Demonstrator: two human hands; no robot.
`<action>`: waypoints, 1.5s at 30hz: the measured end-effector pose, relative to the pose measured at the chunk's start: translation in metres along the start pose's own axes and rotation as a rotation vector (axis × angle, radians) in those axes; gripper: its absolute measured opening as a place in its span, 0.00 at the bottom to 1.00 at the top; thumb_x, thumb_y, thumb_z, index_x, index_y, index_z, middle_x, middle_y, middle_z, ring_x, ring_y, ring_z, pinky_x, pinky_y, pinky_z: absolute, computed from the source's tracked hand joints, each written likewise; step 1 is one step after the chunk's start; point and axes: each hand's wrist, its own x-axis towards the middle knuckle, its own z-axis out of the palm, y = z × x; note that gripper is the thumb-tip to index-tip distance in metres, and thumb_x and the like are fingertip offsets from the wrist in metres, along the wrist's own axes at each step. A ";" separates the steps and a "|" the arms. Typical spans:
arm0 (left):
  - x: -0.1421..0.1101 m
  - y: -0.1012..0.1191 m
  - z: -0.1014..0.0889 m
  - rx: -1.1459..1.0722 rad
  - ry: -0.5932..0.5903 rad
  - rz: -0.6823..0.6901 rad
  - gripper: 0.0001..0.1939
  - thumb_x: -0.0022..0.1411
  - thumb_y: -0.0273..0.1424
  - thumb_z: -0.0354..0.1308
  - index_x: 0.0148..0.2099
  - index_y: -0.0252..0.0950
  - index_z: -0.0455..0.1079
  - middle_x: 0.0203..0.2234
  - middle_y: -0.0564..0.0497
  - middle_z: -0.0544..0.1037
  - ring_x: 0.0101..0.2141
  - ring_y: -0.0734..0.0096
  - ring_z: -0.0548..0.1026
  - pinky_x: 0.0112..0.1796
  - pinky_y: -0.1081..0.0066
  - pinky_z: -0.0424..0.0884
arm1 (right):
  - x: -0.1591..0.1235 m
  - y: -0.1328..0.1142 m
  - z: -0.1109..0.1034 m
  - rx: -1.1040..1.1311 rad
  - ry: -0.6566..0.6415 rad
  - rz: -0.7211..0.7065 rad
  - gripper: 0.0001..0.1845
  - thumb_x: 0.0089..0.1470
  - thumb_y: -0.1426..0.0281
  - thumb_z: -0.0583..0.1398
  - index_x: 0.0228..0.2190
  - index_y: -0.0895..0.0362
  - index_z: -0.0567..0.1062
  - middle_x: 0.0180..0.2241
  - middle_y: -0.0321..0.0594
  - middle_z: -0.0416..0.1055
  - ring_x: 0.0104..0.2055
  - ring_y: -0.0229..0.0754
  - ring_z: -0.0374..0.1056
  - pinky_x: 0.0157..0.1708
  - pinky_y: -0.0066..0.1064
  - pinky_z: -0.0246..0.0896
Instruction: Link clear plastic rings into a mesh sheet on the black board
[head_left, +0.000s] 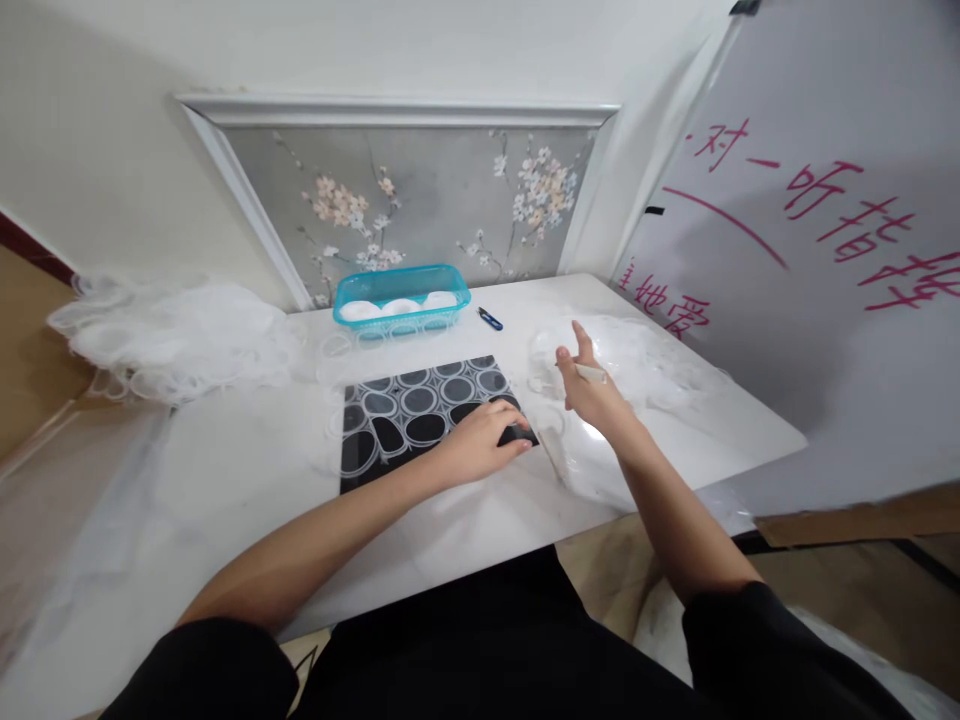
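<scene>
- Saw the left hand [484, 440] low over the near right corner of a black sheet [390, 467], with fingers half curled and thumb set apart from them; made out a gap between, with dark surface showing through; could not tell of anything pinched there;
- Found the right hand [592, 395] raised just right of the sheet, with index finger and thumb spread and the other fingers folded in; noted a pale slender tool [591, 373] held across it, tip toward the left; could not tell its exact kind;
- Located the black sheet mid-table, toward the near side, under white ring-patterned film [418, 401]; noticed greyish ovals in the far rows and plain black ones in the near row;
- Spotted a teal plastic basket [459, 290] beyond the sheet, with white round pads [401, 307] inside; noted blue-handled thread snips [490, 319] just right of it;
- Observed a heap of white ring-shaped scraps [180, 335] far left, and clear plastic film [592, 465] at the right, all on the white table [247, 450];
- Glimpsed a white-framed floral panel [442, 180] at the far side; saw a whiteboard [825, 380] with red handwriting [870, 215] to the right.
</scene>
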 end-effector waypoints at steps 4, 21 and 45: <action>-0.004 0.001 0.005 0.106 -0.068 0.008 0.12 0.64 0.34 0.55 0.48 0.34 0.68 0.45 0.45 0.72 0.46 0.60 0.71 0.47 0.62 0.66 | 0.007 0.010 0.003 0.463 0.082 0.191 0.42 0.54 0.42 0.48 0.63 0.48 0.48 0.34 0.40 0.70 0.15 0.33 0.58 0.21 0.32 0.59; -0.020 -0.013 0.041 0.500 -0.107 -0.029 0.30 0.64 0.45 0.52 0.57 0.24 0.62 0.59 0.29 0.60 0.60 0.47 0.58 0.58 0.56 0.54 | -0.004 0.028 0.044 0.370 -0.229 0.037 0.15 0.45 0.58 0.64 0.25 0.58 0.79 0.24 0.39 0.75 0.21 0.38 0.65 0.23 0.29 0.59; -0.017 -0.020 0.034 0.298 -0.100 -0.019 0.31 0.59 0.45 0.57 0.58 0.29 0.60 0.58 0.33 0.62 0.59 0.48 0.60 0.57 0.54 0.56 | -0.020 0.043 0.053 -0.087 -0.369 -0.362 0.14 0.58 0.64 0.53 0.35 0.51 0.79 0.41 0.39 0.77 0.41 0.46 0.72 0.43 0.37 0.63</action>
